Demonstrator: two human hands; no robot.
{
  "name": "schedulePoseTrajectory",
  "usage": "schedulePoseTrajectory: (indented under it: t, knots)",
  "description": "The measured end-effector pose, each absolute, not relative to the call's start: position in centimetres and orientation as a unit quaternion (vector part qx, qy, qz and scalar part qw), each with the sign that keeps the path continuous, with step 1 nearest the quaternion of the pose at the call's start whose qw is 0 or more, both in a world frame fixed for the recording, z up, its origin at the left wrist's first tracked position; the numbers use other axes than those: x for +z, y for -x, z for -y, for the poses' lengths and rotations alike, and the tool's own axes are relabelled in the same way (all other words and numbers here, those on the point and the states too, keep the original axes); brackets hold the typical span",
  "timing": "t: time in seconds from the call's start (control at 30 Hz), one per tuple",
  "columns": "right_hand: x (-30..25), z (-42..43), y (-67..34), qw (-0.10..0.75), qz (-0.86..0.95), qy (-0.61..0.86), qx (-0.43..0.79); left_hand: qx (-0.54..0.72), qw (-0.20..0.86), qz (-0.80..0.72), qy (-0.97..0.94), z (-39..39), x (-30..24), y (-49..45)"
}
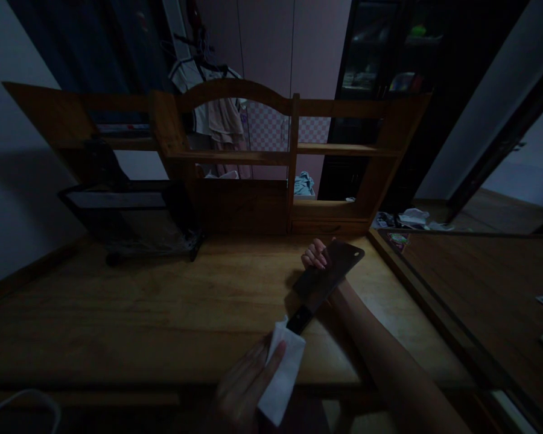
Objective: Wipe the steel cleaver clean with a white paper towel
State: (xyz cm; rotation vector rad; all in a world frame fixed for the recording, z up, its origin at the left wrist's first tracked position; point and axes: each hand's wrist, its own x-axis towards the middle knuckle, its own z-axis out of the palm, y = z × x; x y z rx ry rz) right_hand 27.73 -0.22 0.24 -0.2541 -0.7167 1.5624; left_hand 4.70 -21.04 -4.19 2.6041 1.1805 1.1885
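A cleaver with a broad dark blade and a black handle is held tilted above the wooden desk, its blade pointing up and to the right. My left hand presses a white tissue around the end of the handle. Behind the blade is my right hand, its curled fingers showing past the blade's upper left edge and gripping it. The blade covers the palm and part of the wrist.
Beneath both hands lies the desk top, with a wooden shelf unit along its back. A dark-framed rack with clear plastic stands at the left. Another brown surface adjoins on the right. A white cable hangs lower left.
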Motion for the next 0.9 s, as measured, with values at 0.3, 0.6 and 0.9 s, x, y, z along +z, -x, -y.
schedulePoseTrajectory:
  t: [0.3, 0.6, 0.9]
  knots:
    - [1.8, 1.2, -28.2, 0.701, 0.255, 0.044, 0.664, 0.412, 0.12, -0.499, -0.753, 20.7, -5.3, -4.9]
    - [2.6, 0.9, -29.3, 0.71, 0.295, 0.053, 0.637, 0.399, 0.248, -0.654, -0.593, 19.1, -2.4, -7.3]
    - [1.7, 0.5, -30.0, 0.717, 0.294, 0.068, 0.628, 0.376, 0.18, -0.644, -0.642, 18.9, -3.0, -7.1]
